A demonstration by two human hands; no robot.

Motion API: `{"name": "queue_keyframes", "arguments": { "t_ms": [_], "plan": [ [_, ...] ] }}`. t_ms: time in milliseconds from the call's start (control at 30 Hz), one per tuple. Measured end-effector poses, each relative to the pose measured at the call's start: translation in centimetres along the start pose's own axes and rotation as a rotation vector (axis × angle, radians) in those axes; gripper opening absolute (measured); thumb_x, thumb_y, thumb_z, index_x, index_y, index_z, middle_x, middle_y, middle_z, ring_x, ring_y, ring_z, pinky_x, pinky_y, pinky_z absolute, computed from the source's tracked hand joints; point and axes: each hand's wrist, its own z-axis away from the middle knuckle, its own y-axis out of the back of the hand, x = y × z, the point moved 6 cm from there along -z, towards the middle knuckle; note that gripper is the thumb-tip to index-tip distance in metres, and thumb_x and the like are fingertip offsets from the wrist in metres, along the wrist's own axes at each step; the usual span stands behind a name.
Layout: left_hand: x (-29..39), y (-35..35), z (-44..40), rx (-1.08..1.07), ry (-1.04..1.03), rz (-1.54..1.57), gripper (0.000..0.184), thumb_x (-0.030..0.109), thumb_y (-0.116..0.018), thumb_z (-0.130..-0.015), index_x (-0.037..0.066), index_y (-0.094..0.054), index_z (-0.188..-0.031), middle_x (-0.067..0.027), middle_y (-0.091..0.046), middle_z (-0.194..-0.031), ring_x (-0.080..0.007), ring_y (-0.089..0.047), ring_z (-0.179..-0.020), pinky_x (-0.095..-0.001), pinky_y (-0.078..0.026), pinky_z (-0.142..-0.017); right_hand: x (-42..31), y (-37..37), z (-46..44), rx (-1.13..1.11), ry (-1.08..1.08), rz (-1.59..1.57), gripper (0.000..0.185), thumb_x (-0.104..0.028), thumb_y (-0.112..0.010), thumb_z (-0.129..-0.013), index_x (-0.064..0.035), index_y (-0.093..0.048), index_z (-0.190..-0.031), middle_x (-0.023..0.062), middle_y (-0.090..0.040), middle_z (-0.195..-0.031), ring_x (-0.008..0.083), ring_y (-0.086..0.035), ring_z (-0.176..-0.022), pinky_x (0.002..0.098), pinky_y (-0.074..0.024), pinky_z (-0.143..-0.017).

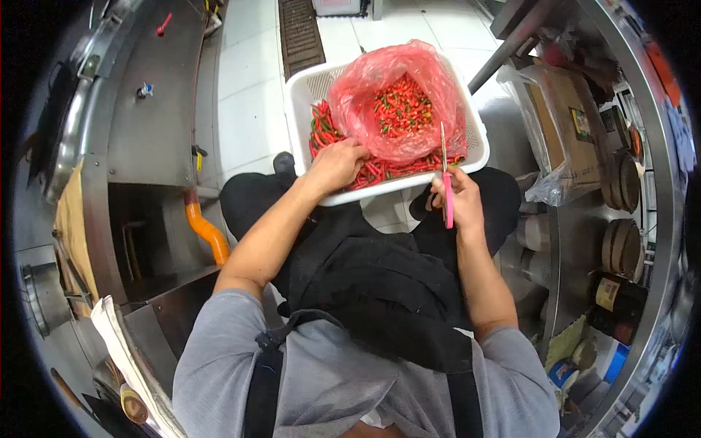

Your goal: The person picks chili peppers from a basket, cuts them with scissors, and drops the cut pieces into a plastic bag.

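Note:
A white plastic basket (478,155) stands in front of me between my knees, with whole red chilies (323,125) and a few green ones in it. On top of them sits a pink plastic bag (352,93), its mouth open, holding cut chili pieces (401,106). My left hand (337,166) reaches over the basket's near left side, fingers curled down among the chilies beside the bag; what they pinch is hidden. In my right hand (461,198), at the near right rim, is a pair of scissors (447,191) with pink handles, blades pointing away from me.
Steel counters line the left, with an orange pipe (207,230) below. At right, a metal shelf holds a plastic-wrapped cardboard box (573,128) and several containers. A floor drain grate (300,36) runs through the white tiles beyond the basket.

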Motion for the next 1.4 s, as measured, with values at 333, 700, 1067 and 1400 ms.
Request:
{"name": "queue_keyframes", "arguments": {
  "t_ms": [333,700,1067,1400],
  "plan": [
    [-1.6,3.7,2.3,0.281,0.321,0.089,0.014,0.014,-0.065,-0.086,0.002,-0.066,-0.093,-0.0141,-0.069,-0.079,-0.0306,-0.067,-0.070,-0.0373,-0.052,-0.065,0.2,-0.6,0.9,-0.075,0.016,-0.168,0.045,-0.014,-0.071,-0.086,0.0061,-0.053,-0.121,0.0084,-0.065,-0.077,0.0098,-0.058,-0.054,0.0222,-0.0466,-0.049],
    [1.7,5.8,0.6,0.483,0.505,1.061,0.021,0.009,-0.062,-0.092,-0.003,-0.060,-0.109,-0.0062,-0.066,-0.085,-0.0103,-0.062,-0.071,-0.0205,-0.043,-0.056,1.0,-2.3,2.2,-0.268,0.012,-0.169,0.046,-0.012,-0.072,-0.085,0.0005,-0.054,-0.125,0.0050,-0.064,-0.086,0.0099,-0.062,-0.069,0.0245,-0.0515,-0.060],
    [5.7,2.5,-1.0,0.317,0.461,1.175,0.016,0.011,-0.064,-0.091,0.001,-0.060,-0.103,-0.0035,-0.065,-0.083,-0.0087,-0.061,-0.069,-0.0198,-0.041,-0.053,-1.2,-5.6,0.9,-0.283,0.012,-0.160,0.044,-0.018,-0.073,-0.086,0.0016,-0.055,-0.121,0.0055,-0.063,-0.087,0.0111,-0.061,-0.066,0.0249,-0.0513,-0.059],
    [2.7,1.9,-3.0,0.403,0.493,1.195,0.013,0.009,-0.062,-0.091,-0.001,-0.061,-0.099,-0.0033,-0.065,-0.079,-0.0100,-0.063,-0.066,-0.0216,-0.043,-0.051,-1.3,-5.8,-1.2,-0.223,-0.116,-0.056,0.035,-0.031,-0.071,-0.087,-0.0008,-0.061,-0.103,0.0026,-0.057,-0.063,0.0107,-0.052,-0.042,0.0257,-0.0387,-0.038]
  ]
}}
